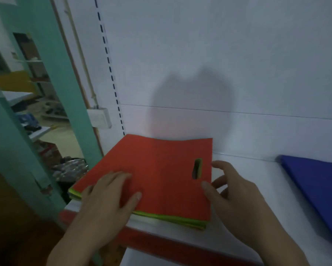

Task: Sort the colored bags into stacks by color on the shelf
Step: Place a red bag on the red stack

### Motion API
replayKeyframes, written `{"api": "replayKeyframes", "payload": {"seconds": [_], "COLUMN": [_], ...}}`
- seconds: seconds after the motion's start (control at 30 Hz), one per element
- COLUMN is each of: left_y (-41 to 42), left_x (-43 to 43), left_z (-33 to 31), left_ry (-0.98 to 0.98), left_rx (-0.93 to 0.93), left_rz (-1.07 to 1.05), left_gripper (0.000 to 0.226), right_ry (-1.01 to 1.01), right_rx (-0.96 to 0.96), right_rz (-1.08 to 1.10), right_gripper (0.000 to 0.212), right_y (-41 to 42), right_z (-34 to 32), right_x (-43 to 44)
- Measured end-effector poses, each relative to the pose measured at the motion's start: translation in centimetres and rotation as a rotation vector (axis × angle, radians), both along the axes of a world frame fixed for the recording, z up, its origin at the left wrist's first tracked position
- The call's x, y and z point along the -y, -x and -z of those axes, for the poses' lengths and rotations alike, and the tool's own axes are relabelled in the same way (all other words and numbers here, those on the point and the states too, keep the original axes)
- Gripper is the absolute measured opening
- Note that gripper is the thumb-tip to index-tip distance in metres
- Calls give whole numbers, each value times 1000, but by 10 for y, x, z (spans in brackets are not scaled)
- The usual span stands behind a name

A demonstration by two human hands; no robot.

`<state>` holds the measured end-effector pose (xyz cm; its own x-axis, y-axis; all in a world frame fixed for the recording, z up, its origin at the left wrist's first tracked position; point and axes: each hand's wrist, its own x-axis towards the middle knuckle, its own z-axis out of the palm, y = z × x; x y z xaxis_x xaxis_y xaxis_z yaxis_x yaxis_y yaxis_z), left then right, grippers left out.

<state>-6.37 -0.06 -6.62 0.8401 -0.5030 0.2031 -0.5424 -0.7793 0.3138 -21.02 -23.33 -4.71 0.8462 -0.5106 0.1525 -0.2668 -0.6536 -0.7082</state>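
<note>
One red bag (161, 169) lies under left fingers (119, 177), against right fingers (208, 190).

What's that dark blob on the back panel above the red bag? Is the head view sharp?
Head view: a soft shadow on the white back panel, no object; dim light overall; the left hand and right hand are slightly blurred; the slotted upright bows from wide-angle distortion.

The red bag (157, 169) looks matt and cloth-like, the white shelf (257, 189) smooth and faintly glossy.
</note>
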Motion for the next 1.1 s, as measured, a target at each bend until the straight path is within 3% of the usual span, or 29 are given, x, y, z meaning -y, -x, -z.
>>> {"api": "replayKeyframes", "payload": {"seconds": [0.23, 0.33, 0.47, 0.7, 0.9, 1.1], "left_y": [-19, -39, -56, -51, -51, -61], "left_x": [9, -10, -28, -14, -8, -3], "left_z": [0, -3, -6, -8, -12, -22], "left_ry": [66, 128, -74, 84, -45, 34], "left_rx": [-25, 25, -36, 16, -23, -95], "left_rz": [343, 268, 162, 95, 85, 139], "left_gripper": [59, 60, 76, 50, 67, 63], "right_ry": [-131, -212, -169, -26, 50, -20], "right_rx": [112, 160, 172, 158, 167, 280], "right_rz": [182, 203, 252, 379, 417, 371], "right_gripper": [40, 36, 27, 25, 33, 33], "right_y": [1, 2, -2, 5, 9, 5], "right_z": [9, 8, 4, 2, 2, 4], "right_x": [-10, -12, -20, -32, -36, -36]}}
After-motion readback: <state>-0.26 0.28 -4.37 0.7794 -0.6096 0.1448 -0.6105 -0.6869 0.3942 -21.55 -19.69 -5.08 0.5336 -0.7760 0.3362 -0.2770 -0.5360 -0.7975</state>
